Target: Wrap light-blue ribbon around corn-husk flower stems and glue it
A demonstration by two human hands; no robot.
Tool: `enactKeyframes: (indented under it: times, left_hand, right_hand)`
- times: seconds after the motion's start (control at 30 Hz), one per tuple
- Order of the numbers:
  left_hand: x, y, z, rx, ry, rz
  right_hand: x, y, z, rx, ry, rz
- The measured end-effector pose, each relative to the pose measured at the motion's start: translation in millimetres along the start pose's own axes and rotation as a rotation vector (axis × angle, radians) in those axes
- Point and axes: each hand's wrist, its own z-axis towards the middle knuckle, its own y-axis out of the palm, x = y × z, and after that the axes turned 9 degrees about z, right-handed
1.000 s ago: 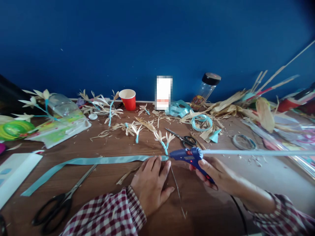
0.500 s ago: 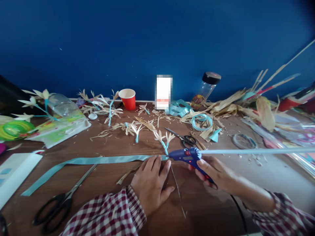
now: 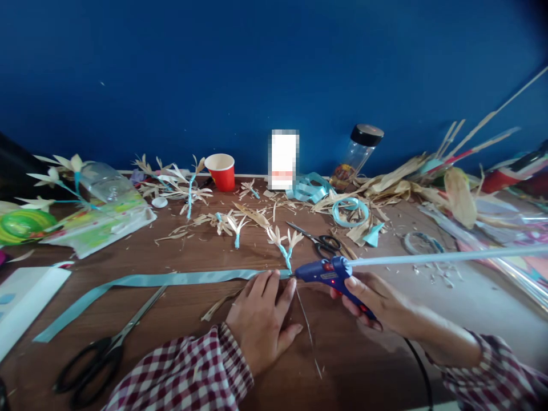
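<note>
Scissors [image 3: 116,342] with black handles lie nearest on the left of the wooden bench [image 3: 351,371], their blades apparently running under a light-blue satin ribbon [image 3: 188,278]. The left hand [image 3: 259,319] lies palm down, fingers side by side and flattened over the ribbon close to its right end, thumb spread away. The right hand [image 3: 368,299] is wrapped round the handle of a blue hot-glue gun [image 3: 329,273], its long glue stick [image 3: 428,260] jutting to the right. The nozzle points at that ribbon end, where the stem of a two-headed husk flower [image 3: 288,261] also reaches; whether all three touch cannot be told.

The step in hand looks like putting glue at this meeting point. The next move probably calls for a small, measured squeeze, with the ribbon pinned flat and the left fingertips clear of a presumably hot nozzle.

Beyond lie smaller scissors [image 3: 315,238] and a ribbon coil [image 3: 335,213]; near the blue wall [image 3: 274,68] stand a red paper cup [image 3: 225,178] and a black-lidded jar [image 3: 357,154].
</note>
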Motion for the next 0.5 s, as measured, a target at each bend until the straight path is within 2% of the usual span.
enactKeyframes:
  times: [0.5]
  left_hand:
    - [0.7,-0.6,0.0,0.015,-0.001,0.012]
  right_hand:
    - [-0.6,2.6,1.4,0.014,-0.011,0.049]
